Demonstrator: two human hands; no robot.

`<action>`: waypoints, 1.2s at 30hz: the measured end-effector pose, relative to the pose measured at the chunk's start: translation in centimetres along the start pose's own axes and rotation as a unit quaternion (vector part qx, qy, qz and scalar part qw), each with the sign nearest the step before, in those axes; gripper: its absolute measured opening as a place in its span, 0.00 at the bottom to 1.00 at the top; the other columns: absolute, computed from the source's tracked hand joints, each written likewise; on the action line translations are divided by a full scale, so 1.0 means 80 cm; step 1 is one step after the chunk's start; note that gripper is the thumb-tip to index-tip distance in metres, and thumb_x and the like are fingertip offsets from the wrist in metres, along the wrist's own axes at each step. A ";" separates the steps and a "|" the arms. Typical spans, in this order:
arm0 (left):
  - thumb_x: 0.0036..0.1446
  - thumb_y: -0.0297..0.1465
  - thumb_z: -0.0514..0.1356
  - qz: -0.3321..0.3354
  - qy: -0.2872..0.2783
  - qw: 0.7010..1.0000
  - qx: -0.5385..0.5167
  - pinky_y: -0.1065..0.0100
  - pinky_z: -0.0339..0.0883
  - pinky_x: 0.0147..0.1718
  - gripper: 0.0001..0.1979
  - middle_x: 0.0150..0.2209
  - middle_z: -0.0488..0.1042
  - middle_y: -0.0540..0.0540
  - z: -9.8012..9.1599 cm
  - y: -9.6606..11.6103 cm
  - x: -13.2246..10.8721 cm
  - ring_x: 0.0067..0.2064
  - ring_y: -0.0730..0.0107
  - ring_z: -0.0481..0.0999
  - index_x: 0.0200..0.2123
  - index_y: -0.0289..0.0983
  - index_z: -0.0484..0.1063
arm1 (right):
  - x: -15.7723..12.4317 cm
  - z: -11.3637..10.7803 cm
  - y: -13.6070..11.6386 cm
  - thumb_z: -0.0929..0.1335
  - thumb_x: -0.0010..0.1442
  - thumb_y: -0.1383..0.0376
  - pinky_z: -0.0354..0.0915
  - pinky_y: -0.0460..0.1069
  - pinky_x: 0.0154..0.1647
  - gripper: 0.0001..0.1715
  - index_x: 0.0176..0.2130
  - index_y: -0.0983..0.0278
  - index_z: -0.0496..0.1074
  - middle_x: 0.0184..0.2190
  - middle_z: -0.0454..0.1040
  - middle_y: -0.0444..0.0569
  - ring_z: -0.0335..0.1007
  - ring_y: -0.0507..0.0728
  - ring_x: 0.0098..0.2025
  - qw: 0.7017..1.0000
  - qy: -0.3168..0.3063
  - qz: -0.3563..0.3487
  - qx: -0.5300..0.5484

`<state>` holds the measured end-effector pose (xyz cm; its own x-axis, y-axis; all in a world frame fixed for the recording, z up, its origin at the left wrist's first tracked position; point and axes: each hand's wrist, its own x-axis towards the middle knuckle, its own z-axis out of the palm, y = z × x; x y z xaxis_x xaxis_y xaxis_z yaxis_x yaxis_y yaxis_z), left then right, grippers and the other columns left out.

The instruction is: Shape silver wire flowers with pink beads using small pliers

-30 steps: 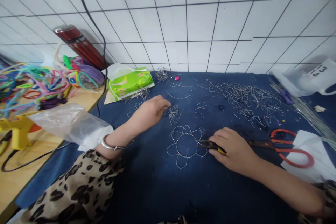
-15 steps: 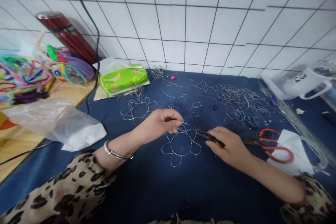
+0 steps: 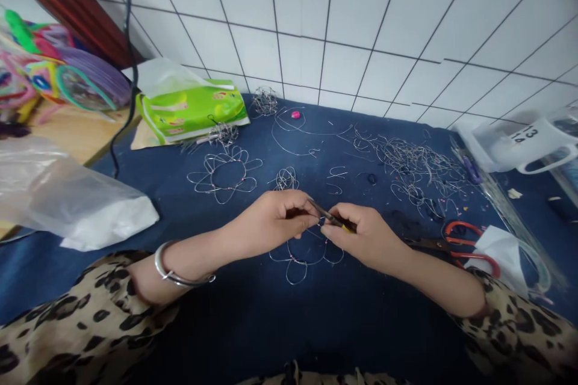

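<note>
My left hand (image 3: 275,219) is closed in a pinch over a thin piece of wire, just above a wire flower with small pink beads (image 3: 300,255) that lies on the blue cloth (image 3: 253,325). My right hand (image 3: 363,234) is closed round small pliers (image 3: 332,219) with a yellow grip; their jaws point left and meet my left fingertips. Both hands hover together over the flower's top petals, partly hiding it.
A second wire flower (image 3: 224,173) lies to the upper left, a small wire tangle (image 3: 285,179) behind my hands. A heap of wire scraps (image 3: 415,168) spreads at the right. Orange scissors (image 3: 460,246) lie right of my right hand. A green tissue pack (image 3: 192,111) and a plastic bag (image 3: 67,198) sit at the left.
My left hand came back from the far wire pieces holding a bit of wire and met my right hand. The pliers lifted off the cloth to the left fingertips. The view shifted closer.
</note>
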<state>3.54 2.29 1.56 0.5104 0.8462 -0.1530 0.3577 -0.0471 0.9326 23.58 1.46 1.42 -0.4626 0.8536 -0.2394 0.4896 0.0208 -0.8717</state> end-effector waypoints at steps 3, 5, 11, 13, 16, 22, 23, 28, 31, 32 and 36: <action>0.56 0.30 0.55 -0.009 0.013 1.000 -0.025 0.75 0.66 0.24 0.06 0.31 0.73 0.49 0.000 -0.003 0.001 0.26 0.77 0.71 0.33 0.37 0.72 | 0.004 0.005 0.000 0.65 0.57 0.60 0.52 0.42 0.21 0.10 0.28 0.64 0.65 0.20 0.58 0.38 0.53 0.46 0.22 0.999 0.022 -0.024 0.001; 0.56 0.32 0.55 -0.023 0.014 0.999 -0.037 0.74 0.66 0.23 0.07 0.28 0.73 0.49 0.001 -0.004 0.002 0.25 0.76 0.71 0.33 0.37 0.72 | 0.004 0.006 -0.001 0.64 0.58 0.60 0.52 0.42 0.21 0.10 0.29 0.64 0.66 0.20 0.57 0.38 0.52 0.46 0.21 0.999 0.037 -0.034 0.012; 0.58 0.36 0.55 -0.034 0.006 0.997 -0.068 0.75 0.63 0.20 0.10 0.21 0.67 0.52 0.003 -0.003 0.002 0.22 0.77 0.69 0.32 0.36 0.70 | 0.001 0.006 0.001 0.65 0.58 0.58 0.54 0.43 0.22 0.11 0.31 0.64 0.66 0.20 0.59 0.39 0.52 0.47 0.21 0.996 0.061 -0.051 0.031; 0.58 0.36 0.54 -0.028 0.019 0.997 -0.068 0.75 0.63 0.21 0.10 0.20 0.66 0.52 0.003 -0.002 0.001 0.22 0.77 0.68 0.31 0.36 0.70 | 0.000 0.007 0.003 0.65 0.58 0.58 0.53 0.43 0.22 0.11 0.32 0.64 0.66 0.20 0.59 0.39 0.52 0.46 0.21 0.996 0.057 -0.051 0.037; 0.59 0.36 0.54 -0.028 0.029 0.998 -0.056 0.75 0.62 0.21 0.10 0.19 0.66 0.53 0.003 -0.003 0.001 0.22 0.77 0.66 0.32 0.36 0.69 | 0.000 0.008 0.006 0.65 0.58 0.59 0.53 0.43 0.22 0.10 0.32 0.64 0.66 0.21 0.59 0.39 0.52 0.46 0.21 0.996 0.051 -0.052 0.044; 0.59 0.36 0.53 -0.028 0.057 0.997 -0.053 0.75 0.59 0.21 0.10 0.19 0.63 0.54 0.006 -0.004 0.000 0.21 0.78 0.63 0.31 0.36 0.67 | 0.000 0.012 0.008 0.65 0.57 0.60 0.53 0.43 0.22 0.09 0.31 0.64 0.66 0.21 0.58 0.39 0.52 0.46 0.21 0.996 0.049 -0.059 0.042; 0.59 0.36 0.53 -0.028 0.059 0.996 -0.061 0.75 0.58 0.20 0.09 0.18 0.63 0.54 0.007 -0.004 0.000 0.21 0.78 0.63 0.32 0.36 0.67 | 0.000 0.012 0.008 0.65 0.57 0.61 0.53 0.43 0.23 0.09 0.30 0.64 0.66 0.21 0.58 0.39 0.52 0.46 0.22 0.996 0.050 -0.064 0.040; 0.59 0.36 0.53 -0.024 0.057 0.994 -0.095 0.75 0.57 0.19 0.09 0.18 0.62 0.54 0.010 -0.005 0.002 0.20 0.78 0.62 0.33 0.36 0.67 | 0.000 0.016 0.008 0.65 0.57 0.61 0.54 0.43 0.23 0.08 0.30 0.64 0.67 0.22 0.60 0.39 0.53 0.47 0.23 0.996 0.053 -0.071 0.028; 0.59 0.34 0.53 -0.013 0.066 0.995 -0.075 0.75 0.57 0.20 0.09 0.18 0.61 0.55 0.007 -0.003 0.001 0.21 0.78 0.61 0.31 0.36 0.66 | -0.001 0.014 0.005 0.66 0.57 0.60 0.54 0.43 0.23 0.09 0.31 0.64 0.67 0.21 0.59 0.39 0.53 0.46 0.22 0.996 0.053 -0.057 0.044; 0.59 0.34 0.53 -0.009 0.073 0.995 -0.063 0.75 0.57 0.21 0.09 0.18 0.61 0.55 0.005 -0.002 0.001 0.21 0.79 0.61 0.30 0.36 0.66 | -0.002 0.011 0.005 0.66 0.58 0.60 0.54 0.43 0.23 0.09 0.32 0.64 0.67 0.21 0.59 0.38 0.53 0.46 0.22 0.996 0.050 -0.051 0.053; 0.60 0.35 0.53 0.007 0.099 0.995 -0.027 0.75 0.57 0.22 0.09 0.18 0.61 0.55 -0.006 -0.001 0.000 0.21 0.79 0.60 0.30 0.35 0.65 | -0.001 -0.006 0.004 0.66 0.58 0.58 0.58 0.43 0.25 0.11 0.34 0.65 0.69 0.24 0.63 0.40 0.58 0.46 0.24 0.996 0.010 -0.023 0.083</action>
<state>3.18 2.52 1.66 0.3493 0.9338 -0.0775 0.3067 -0.0358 0.9511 24.09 1.66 1.35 -0.4670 0.8636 -0.1899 0.3383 -0.0239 -0.9407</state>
